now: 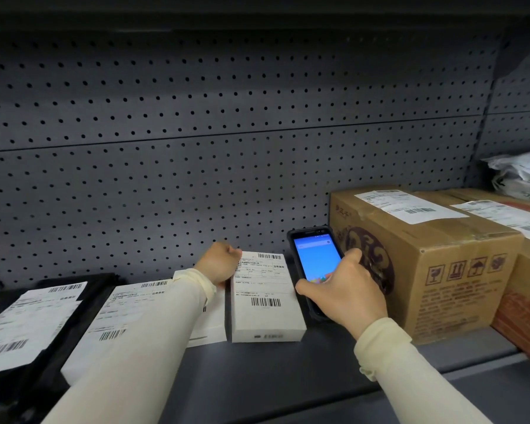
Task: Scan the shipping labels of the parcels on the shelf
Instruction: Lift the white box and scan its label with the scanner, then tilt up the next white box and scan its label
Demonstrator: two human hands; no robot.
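White barcoded box [266, 298] gripped by left hand [219, 264]; right hand [346, 289] clasps blue-screened scanner [314, 261]

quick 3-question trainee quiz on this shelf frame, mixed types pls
1. True or false: the right hand holds the black handheld scanner with the blue screen.
2. The left hand touches which parcel? A) brown cardboard box B) small white rectangular box C) black plastic mailer bag
3. Fill in: the shelf's back wall is a grey ___ panel.

Key: 1 true; 2 B; 3 perforated
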